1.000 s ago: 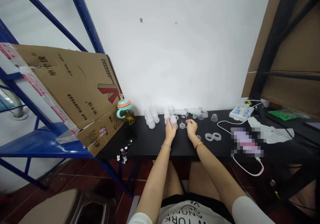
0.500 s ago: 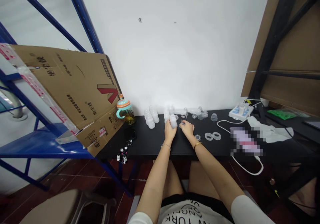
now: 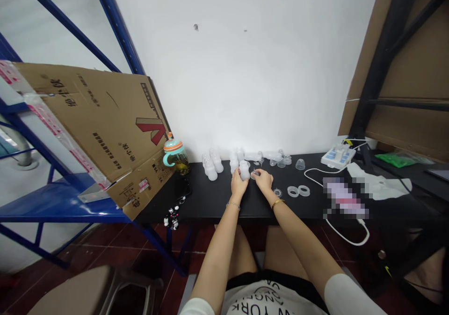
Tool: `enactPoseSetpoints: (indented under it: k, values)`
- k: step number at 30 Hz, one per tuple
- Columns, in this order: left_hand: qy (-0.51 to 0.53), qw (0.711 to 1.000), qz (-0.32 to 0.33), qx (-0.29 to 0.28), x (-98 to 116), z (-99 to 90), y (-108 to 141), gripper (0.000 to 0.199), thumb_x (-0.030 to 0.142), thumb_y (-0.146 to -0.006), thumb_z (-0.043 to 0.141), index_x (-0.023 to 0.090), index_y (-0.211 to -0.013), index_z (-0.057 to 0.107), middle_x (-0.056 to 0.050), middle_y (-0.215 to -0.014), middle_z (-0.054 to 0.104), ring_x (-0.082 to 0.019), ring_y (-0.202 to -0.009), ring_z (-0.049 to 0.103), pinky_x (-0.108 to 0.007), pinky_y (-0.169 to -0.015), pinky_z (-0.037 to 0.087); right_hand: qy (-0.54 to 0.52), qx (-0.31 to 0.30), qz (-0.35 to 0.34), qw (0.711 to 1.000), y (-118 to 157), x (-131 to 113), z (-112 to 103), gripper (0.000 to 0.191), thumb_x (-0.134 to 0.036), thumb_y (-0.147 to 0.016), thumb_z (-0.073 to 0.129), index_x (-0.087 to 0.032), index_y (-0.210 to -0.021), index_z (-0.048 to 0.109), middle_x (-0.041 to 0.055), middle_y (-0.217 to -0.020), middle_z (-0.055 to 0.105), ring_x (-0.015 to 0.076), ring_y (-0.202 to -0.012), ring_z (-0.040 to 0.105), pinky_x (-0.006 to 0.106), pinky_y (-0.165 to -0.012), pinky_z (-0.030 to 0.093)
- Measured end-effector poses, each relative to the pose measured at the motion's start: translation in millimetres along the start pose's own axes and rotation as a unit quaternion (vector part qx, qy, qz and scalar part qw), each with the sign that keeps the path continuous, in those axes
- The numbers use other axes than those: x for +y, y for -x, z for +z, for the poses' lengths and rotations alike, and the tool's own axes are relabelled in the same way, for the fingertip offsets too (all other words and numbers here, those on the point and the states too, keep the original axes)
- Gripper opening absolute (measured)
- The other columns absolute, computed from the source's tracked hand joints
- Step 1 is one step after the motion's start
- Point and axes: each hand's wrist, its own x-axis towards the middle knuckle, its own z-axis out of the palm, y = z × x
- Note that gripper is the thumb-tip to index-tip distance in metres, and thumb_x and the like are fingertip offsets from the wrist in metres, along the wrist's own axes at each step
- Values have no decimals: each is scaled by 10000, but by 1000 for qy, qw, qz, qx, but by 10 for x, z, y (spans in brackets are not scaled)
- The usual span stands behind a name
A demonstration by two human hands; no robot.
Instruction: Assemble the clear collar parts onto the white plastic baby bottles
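My left hand (image 3: 239, 183) is closed round a frosted white baby bottle (image 3: 244, 171) that stands upright just above the black table. Close to its right, my right hand (image 3: 264, 179) pinches a small clear bottle nipple (image 3: 254, 175), whose lower edge looks ring-shaped; fingers hide part of it. The bottle and the nipple are apart. Behind my left hand are more white bottles (image 3: 234, 159). Two clear screw rings (image 3: 293, 192) lie to the right of my right hand, with a small round clear piece (image 3: 277, 192) nearer to it.
Capped bottles (image 3: 211, 170) stand at left, beside a lidded teal mug (image 3: 177, 157) and a dark phone (image 3: 183, 187) with a beaded strap. Clear domed caps (image 3: 300, 164) line the back. A power strip (image 3: 337, 157), white cable and blurred lilac object lie right. A cardboard box (image 3: 105, 118) borders the left.
The bottle in my left hand has shifted slightly right and looks tilted differently. The nipple in my right hand has turned a little and shows more. Everything else stays put.
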Motion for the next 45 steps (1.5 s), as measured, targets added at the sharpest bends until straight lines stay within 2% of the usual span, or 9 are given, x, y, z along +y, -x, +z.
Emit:
enactPoseSetpoints:
  k: [4, 9, 20, 25, 29, 33, 38, 41, 45]
  values:
    - [1, 1000, -1, 5, -1, 3, -4, 631, 206, -779, 710, 194, -1368, 484, -149, -1338, 619, -277, -1203, 620, -372, -997, 488, -41, 5, -3, 999, -13, -10, -23, 124, -328, -654, 805, -286, -759, 756, -1, -821, 774, 244, -869, 701, 390, -920, 458]
    - [-1, 1000, -5, 7, 17, -8, 1, 623, 245, -781, 735, 215, -1357, 498, -142, -1351, 617, -287, -1219, 609, -382, -1006, 487, -101, -1, -9, 995, -36, -27, -29, 110, -332, -651, 788, -251, -716, 751, 18, -772, 769, 230, -769, 699, 325, -767, 503]
    - [2, 1000, -11, 11, 45, -30, 7, 582, 286, -807, 717, 231, -1348, 510, -128, -1366, 626, -292, -1217, 613, -383, -1001, 484, -213, -11, 30, 977, -63, -34, -15, 202, -334, -581, 816, -208, -716, 736, 42, -770, 767, 240, -776, 704, 355, -792, 534]
    - [28, 999, -24, 15, 72, -54, 21, 683, 268, -782, 732, 225, -1406, 458, -139, -1323, 650, -309, -1211, 620, -387, -986, 473, -284, -19, 69, 956, -51, -48, -19, 268, -369, -563, 842, -199, -740, 734, 43, -770, 756, 233, -806, 697, 324, -732, 565]
    - [117, 991, -34, 47, 85, -69, 22, 760, 283, -769, 753, 229, -1442, 405, -139, -1233, 693, -305, -1137, 658, -385, -958, 474, -371, -45, 102, 922, -20, -92, -31, 314, -423, -639, 812, -188, -835, 743, 54, -827, 761, 205, -759, 691, 280, -607, 580]
    - [270, 959, -50, 69, 82, -43, -25, 702, 275, -761, 769, 222, -1382, 447, -130, -1178, 710, -275, -1098, 676, -374, -966, 479, -461, -69, 128, 875, -8, -140, -81, 250, -387, -718, 775, -210, -890, 737, 48, -905, 767, 190, -749, 707, 295, -624, 608]
    - [469, 876, -110, 28, 85, -17, -86, 563, 308, -734, 778, 175, -1238, 564, -127, -1123, 715, -268, -1081, 674, -356, -918, 507, -529, -95, 161, 828, -16, -185, -138, 147, -316, -765, 746, -215, -869, 725, 39, -909, 775, 187, -758, 726, 295, -667, 620]
    - [519, 845, -128, -16, 79, -25, -88, 495, 379, -713, 780, 166, -1135, 632, -113, -1106, 704, -266, -1048, 668, -348, -871, 512, -550, -107, 181, 808, -21, -206, -148, 87, -269, -778, 733, -205, -831, 706, 43, -857, 777, 186, -738, 730, 296, -689, 623]
    - [532, 835, -128, -51, 69, -35, -80, 420, 427, -701, 766, 161, -1011, 671, -92, -1010, 710, -249, -988, 667, -320, -821, 510, -567, -115, 198, 791, -17, -223, -155, 33, -228, -806, 700, -200, -822, 691, 47, -843, 783, 184, -718, 732, 296, -696, 625]
